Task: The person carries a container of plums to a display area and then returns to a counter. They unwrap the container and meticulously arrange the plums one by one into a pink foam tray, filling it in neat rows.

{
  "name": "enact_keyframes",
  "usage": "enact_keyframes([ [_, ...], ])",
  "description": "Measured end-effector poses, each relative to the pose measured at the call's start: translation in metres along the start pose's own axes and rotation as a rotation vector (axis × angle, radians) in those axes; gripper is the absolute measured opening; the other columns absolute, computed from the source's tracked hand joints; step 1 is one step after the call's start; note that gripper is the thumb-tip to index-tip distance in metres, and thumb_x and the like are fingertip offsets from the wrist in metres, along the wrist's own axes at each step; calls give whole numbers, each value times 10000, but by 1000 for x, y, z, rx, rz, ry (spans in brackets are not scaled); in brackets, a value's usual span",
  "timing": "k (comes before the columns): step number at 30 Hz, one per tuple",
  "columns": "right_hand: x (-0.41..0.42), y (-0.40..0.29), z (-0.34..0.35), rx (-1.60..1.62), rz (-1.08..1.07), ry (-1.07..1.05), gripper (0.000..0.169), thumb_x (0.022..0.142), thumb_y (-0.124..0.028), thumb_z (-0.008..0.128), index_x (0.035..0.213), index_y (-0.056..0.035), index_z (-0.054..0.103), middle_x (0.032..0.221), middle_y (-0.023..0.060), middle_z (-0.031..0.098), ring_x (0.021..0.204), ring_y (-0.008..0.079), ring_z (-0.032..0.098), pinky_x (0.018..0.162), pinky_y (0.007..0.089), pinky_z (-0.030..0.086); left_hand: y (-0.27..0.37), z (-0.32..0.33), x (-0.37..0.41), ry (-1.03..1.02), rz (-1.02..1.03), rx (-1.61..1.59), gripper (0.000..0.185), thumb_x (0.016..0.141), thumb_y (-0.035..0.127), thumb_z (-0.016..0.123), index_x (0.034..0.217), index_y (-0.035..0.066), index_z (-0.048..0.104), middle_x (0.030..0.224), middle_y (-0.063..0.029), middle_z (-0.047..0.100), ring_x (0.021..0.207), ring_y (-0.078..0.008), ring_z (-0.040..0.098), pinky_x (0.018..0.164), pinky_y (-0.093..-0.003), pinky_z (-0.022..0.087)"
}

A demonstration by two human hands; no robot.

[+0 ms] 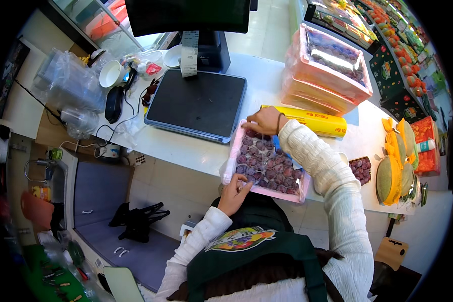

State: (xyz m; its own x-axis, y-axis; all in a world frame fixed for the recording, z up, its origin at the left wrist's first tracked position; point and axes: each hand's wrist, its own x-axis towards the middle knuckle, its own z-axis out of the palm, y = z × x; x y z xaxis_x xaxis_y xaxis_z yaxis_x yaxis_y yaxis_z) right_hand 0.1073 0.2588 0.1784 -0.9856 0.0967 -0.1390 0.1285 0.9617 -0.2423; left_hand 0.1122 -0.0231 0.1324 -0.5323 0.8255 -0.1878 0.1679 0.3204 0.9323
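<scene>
A pink foam tray (232, 156) of dark red-purple plums (270, 162), covered with glossy clear film (266, 160), lies before me at the table's near edge. My right hand (266, 121) reaches across to the tray's far side and pinches the film at its rim. At the near left side, my left hand (234, 194) has its thumb and fingertips drawn together on the film at the edge. A yellow roll box (313, 120) bearing writing lies just beyond my right wrist. Part of a blue label shows beside my right sleeve, which hides some of the tray's right side.
A weighing scale (198, 104) with a hanging paper strip (190, 53) stands at the far left. Stacked pink trays (324, 71) of wrapped fruit rise at the far right. Green melons (387, 177) in yellow netting and a small plum basket (360, 170) sit right. Cables (130, 117) and plastic containers (71, 83) crowd the left.
</scene>
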Motion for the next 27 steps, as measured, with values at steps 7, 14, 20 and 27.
enact_keyframes([
  [7, -61, 3, 16, -194, -490, -208, 195, 794, -339, 632, 830, -160, 703, 753, 88, 641, 805, 284, 627, 663, 413, 508, -5, 15, 18, -232, 130, 417, 269, 802, 301, 702, 801, 43, 622, 685, -174, 625, 631, -352, 617, 560, -422, 460],
  [14, -86, 58, -19, 157, -228, 119, 75, 779, -152, 611, 773, -93, 657, 765, 106, 599, 748, 304, 583, 685, 411, 479, 0, 5, 6, -420, 378, 460, 112, 823, 147, 649, 803, 42, 615, 862, -120, 638, 706, -325, 613, 611, -392, 473],
  [20, -92, 21, 15, 244, -454, 40, 239, 746, -127, 586, 968, -83, 663, 1030, 98, 607, 909, 302, 601, 788, 406, 497, 11, 5, 7, -428, 478, 318, 67, 830, 81, 638, 841, 23, 606, 1044, -104, 637, 817, -286, 638, 685, -336, 500],
  [27, -105, -9, 22, -103, -485, -351, 246, 763, -316, 676, 995, -235, 674, 929, -45, 662, 901, 152, 600, 813, 344, 350, -21, 8, 8, -484, 140, -152, 60, 837, -90, 565, 848, -31, 559, 855, -130, 657, 936, -172, 659, 747, -282, 502],
])
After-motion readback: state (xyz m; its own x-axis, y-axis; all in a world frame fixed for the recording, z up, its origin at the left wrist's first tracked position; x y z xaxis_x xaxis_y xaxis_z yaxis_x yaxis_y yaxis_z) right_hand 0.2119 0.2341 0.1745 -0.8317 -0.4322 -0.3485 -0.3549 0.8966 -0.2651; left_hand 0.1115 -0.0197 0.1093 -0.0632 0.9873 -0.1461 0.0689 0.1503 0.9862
